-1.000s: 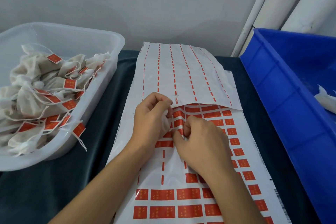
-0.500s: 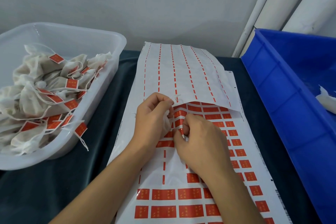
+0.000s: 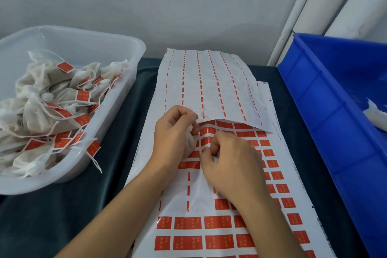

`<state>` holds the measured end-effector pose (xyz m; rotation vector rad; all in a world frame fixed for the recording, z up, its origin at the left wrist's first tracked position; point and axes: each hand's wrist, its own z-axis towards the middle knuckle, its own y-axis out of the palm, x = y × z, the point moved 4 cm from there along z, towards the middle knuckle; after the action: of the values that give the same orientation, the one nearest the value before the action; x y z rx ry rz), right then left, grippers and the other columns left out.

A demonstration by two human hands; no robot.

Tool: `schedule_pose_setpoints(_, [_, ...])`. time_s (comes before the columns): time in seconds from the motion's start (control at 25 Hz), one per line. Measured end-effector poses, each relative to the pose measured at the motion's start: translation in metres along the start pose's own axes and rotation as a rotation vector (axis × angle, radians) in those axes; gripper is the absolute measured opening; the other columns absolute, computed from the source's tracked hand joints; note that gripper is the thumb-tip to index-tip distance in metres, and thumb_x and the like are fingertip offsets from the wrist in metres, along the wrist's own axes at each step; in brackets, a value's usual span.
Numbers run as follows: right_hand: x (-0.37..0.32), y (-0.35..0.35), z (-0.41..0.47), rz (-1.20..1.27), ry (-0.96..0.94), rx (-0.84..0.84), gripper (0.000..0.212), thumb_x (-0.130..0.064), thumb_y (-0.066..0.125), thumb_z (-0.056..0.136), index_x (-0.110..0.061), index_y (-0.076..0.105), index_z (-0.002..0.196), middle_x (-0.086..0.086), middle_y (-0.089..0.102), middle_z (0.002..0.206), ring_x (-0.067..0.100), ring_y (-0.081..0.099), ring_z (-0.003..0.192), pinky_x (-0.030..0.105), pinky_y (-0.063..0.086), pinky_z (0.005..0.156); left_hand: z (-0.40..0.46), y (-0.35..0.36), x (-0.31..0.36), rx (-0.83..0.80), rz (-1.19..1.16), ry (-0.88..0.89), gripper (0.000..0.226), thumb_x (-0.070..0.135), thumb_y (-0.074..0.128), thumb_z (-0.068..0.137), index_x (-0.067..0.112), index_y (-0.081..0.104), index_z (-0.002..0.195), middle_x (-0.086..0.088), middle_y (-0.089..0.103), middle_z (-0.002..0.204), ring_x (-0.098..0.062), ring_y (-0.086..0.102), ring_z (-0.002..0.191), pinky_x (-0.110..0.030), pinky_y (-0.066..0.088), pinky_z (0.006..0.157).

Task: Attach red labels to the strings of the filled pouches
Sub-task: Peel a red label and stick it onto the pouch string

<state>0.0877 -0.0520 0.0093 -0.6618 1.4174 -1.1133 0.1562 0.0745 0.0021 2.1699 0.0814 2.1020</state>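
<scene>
At the left edge of the worktop (image 3: 88, 205), which is draped in dark cloth, sits a clear plastic tub (image 3: 117, 111). It holds a heap of filled pouches (image 3: 39, 111), off-white cloth, most with a red tag showing on a string; one tagged string (image 3: 93, 148) hangs over the tub's near rim. The tub's left side runs out of the picture.

Along the middle of the worktop lies a long label sheet (image 3: 188, 224) with rows of red labels (image 3: 187, 222). A stretch of it just below the hands is stripped to bare white backing with only thin red slivers left. A second, spent sheet (image 3: 209, 81) overlaps its far end.

Over the sheet, the left hand (image 3: 173, 138) is curled round a small pouch (image 3: 190, 142); only a bit of pale cloth shows beside the palm, and a short string end (image 3: 202, 112) sticks up past the fingertips. Just right of it, touching or nearly so, the right hand (image 3: 232, 165) has its grip closed, thumb and fingers pinched together at a label on the sheet. Whether that label is lifted free cannot be told, as the fingers cover it.

Along the right edge stands a blue crate (image 3: 326, 115), cut off by the frame. Inside, at its far right, lies something white (image 3: 374, 115), too partial to identify. White pipes (image 3: 343, 0) stand behind it in the corner.
</scene>
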Motion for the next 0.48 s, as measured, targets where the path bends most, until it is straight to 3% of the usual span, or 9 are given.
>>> schedule_pose_setpoints(0.2, [0.0036, 0.0009, 0.0007, -0.03, 0.032, -0.028, 0.021, -0.054, 0.062, 0.093, -0.036, 0.051, 0.092, -0.021, 0.05, 0.077, 0.005, 0.053, 0.065, 0.013, 0.045, 0.066, 0.002, -0.0029, 0.0013, 0.017, -0.007, -0.03, 0.017, 0.012, 0.06, 0.104, 0.008, 0.067, 0.088, -0.004, 0.072, 0.079, -0.012, 0.067, 0.07, -0.013, 0.056, 0.068])
schedule_pose_setpoints(0.4, [0.0056, 0.0005, -0.0027, -0.072, 0.101, -0.021, 0.044, -0.067, 0.063, 0.086, -0.038, 0.053, 0.118, -0.016, 0.061, 0.116, 0.011, 0.063, 0.099, 0.027, 0.053, 0.091, 0.0016, -0.004, 0.0011, 0.019, -0.013, -0.058, 0.017, 0.014, 0.06, 0.104, 0.009, 0.066, 0.089, -0.006, 0.074, 0.087, -0.016, 0.068, 0.074, -0.018, 0.06, 0.071])
schedule_pose_setpoints(0.48, [0.0059, -0.0006, -0.0046, -0.102, 0.105, 0.027, 0.047, -0.069, 0.061, 0.085, -0.038, 0.054, 0.121, -0.015, 0.06, 0.124, 0.011, 0.061, 0.104, 0.028, 0.052, 0.092, 0.0017, -0.0039, 0.0015, 0.019, -0.008, -0.058, 0.018, 0.014, 0.06, 0.104, 0.012, 0.066, 0.087, -0.004, 0.072, 0.082, -0.013, 0.067, 0.071, -0.017, 0.059, 0.07])
